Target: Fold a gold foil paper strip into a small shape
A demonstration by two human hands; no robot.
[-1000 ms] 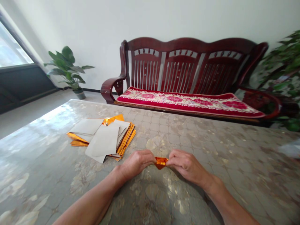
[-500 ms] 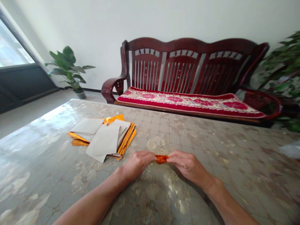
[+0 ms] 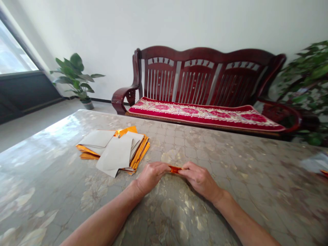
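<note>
A small folded piece of shiny orange foil paper is stretched between both hands, low over the table in front of me. My left hand pinches its left end with the fingers closed. At the opposite end my right hand is closed on it too, thumb and fingertips together. Only the middle of the foil shows; its ends are hidden in the fingers. Beyond my left hand lies a loose pile of foil paper sheets, some pale grey side up, others showing orange-gold edges.
The table has a patterned, glossy cover. A clear plastic bag lies at its right edge, with a bit of orange-red beside it. Behind stands a dark red wooden bench with a floral cushion. Potted plants flank it.
The foil piece looks narrower between my hands, and my right hand has shifted slightly left. The view has turned a little to the right, showing more of the plastic bag.
</note>
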